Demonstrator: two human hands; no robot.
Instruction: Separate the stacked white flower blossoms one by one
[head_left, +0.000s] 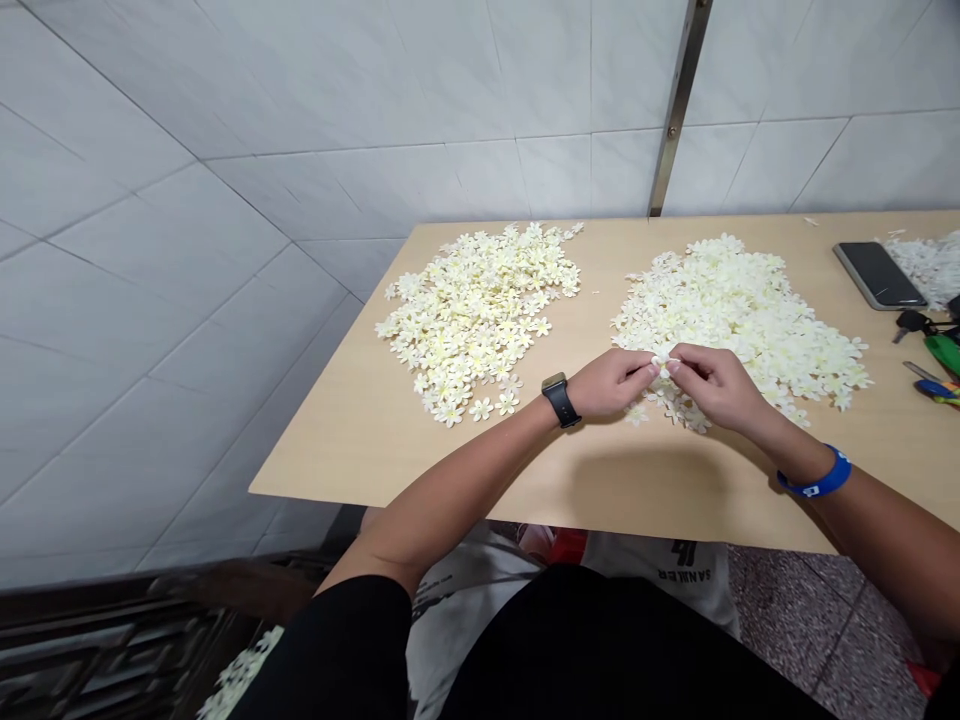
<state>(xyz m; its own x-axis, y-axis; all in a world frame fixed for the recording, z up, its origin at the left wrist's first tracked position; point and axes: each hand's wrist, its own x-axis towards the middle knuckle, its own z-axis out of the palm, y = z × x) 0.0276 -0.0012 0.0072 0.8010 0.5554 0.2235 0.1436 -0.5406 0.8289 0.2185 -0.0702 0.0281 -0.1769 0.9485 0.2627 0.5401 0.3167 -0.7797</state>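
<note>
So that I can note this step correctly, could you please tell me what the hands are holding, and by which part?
The left hand and right hand pinch a small cream-white flower between their fingertips; which part of it they grip is too small to tell.

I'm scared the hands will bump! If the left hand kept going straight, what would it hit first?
First comes the small cream flower between the left hand and the right hand; its fingertips may already touch it, though depth is hard to tell.
</note>
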